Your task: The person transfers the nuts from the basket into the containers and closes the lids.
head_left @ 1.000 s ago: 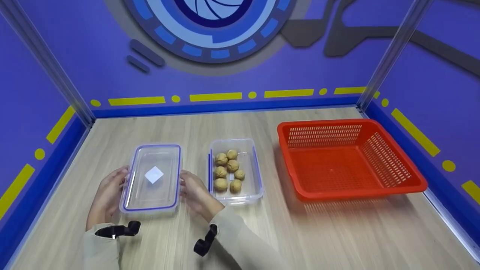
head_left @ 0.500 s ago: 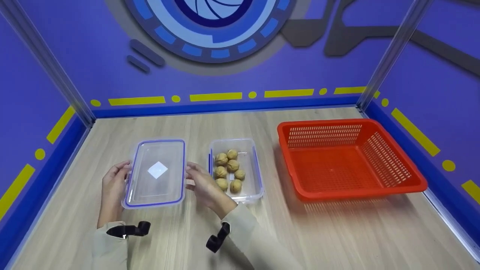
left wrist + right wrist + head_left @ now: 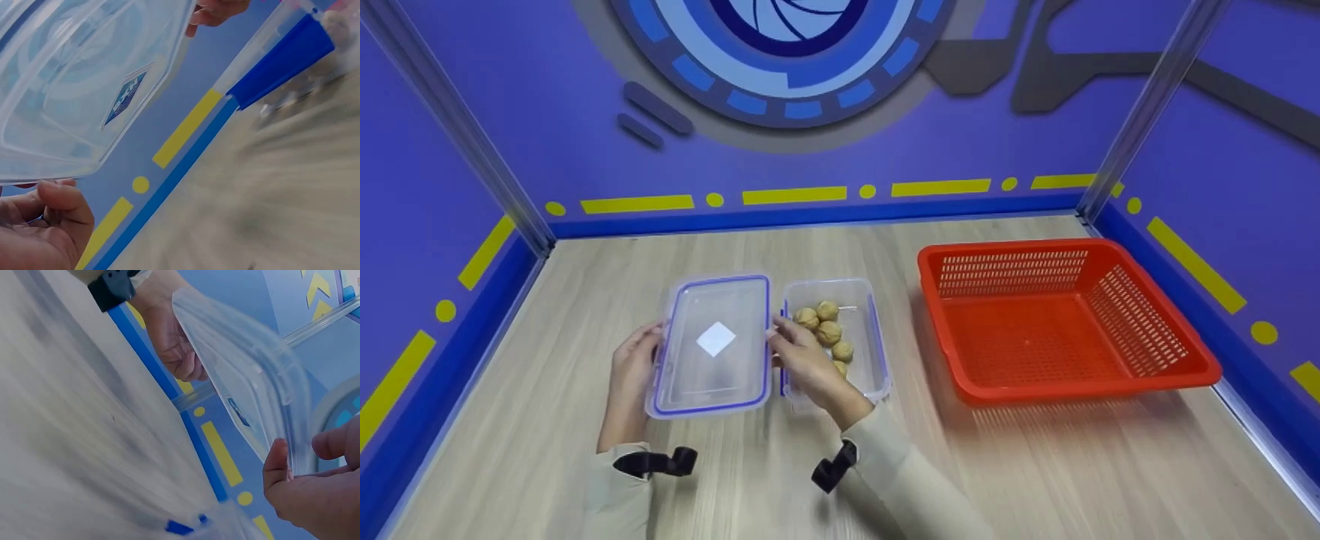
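Note:
A clear plastic lid (image 3: 735, 307) with a blue seal and a white diamond sticker is held above the table between both hands. My left hand (image 3: 631, 367) pinches its left edge, with the fingers (image 3: 67, 202) curled at the rim in the left wrist view. The right hand (image 3: 816, 367) pinches the right edge, thumb and fingers on the rim in the right wrist view (image 3: 315, 495). Just right of the lid sits an uncovered clear food container (image 3: 876, 337). Several walnuts (image 3: 829, 333) lie in it; my right hand hides some of them from the head camera.
A red perforated plastic basket (image 3: 1020, 330) stands on the right of the wooden table (image 3: 585, 285). Blue-purple panels (image 3: 780, 165) enclose the table at the back and both sides.
Both hands have carried the lid rightward and up off the table, toward the walnut container. The container and basket stay where they were.

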Motion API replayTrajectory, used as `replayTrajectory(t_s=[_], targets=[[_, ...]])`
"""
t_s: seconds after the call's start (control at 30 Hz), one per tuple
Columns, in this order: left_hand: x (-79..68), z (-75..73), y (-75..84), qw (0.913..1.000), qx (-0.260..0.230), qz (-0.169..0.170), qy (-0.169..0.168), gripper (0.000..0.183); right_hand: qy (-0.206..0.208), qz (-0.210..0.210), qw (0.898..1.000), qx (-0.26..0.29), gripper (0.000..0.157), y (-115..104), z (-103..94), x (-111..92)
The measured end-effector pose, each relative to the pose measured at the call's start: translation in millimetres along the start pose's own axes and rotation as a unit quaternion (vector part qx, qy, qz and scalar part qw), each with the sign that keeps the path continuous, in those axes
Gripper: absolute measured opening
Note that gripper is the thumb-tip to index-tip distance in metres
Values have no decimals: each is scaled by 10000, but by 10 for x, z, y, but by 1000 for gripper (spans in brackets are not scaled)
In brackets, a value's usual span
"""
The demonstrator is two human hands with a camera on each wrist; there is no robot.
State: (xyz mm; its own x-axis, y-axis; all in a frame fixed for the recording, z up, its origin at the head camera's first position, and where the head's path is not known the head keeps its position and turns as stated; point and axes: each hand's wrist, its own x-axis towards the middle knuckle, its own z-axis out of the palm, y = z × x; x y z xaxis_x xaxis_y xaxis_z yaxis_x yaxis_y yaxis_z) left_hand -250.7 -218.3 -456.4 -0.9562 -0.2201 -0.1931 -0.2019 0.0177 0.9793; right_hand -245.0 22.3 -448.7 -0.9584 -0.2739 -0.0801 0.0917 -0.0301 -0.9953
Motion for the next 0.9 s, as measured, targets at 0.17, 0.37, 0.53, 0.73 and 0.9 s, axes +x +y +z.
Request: replayTrajectory(t_s=[0.17,0.37,0.53,0.73,0.9], targets=[[-31,214,-6,9999,-79,142,-54,41,-127,-137,9990,-397,52,-38,-215,-51],[-59,459,-31,9986,-337,399,-126,38,-183,-365,9965,-724,49,-55,-456,-107],[-74,669,-59,9952,-725,580,-317,36,103,-424,9948,-916,49,-31,-629,-129],[-83,895,-80,9916,-952,669,-572,37,712,-431,9888,-1242,46,11,-818,-145],[-95,1048,-72,9885,-1018,647,-910,40,1233,-313,9820,-1399,42,44,-957,-159]])
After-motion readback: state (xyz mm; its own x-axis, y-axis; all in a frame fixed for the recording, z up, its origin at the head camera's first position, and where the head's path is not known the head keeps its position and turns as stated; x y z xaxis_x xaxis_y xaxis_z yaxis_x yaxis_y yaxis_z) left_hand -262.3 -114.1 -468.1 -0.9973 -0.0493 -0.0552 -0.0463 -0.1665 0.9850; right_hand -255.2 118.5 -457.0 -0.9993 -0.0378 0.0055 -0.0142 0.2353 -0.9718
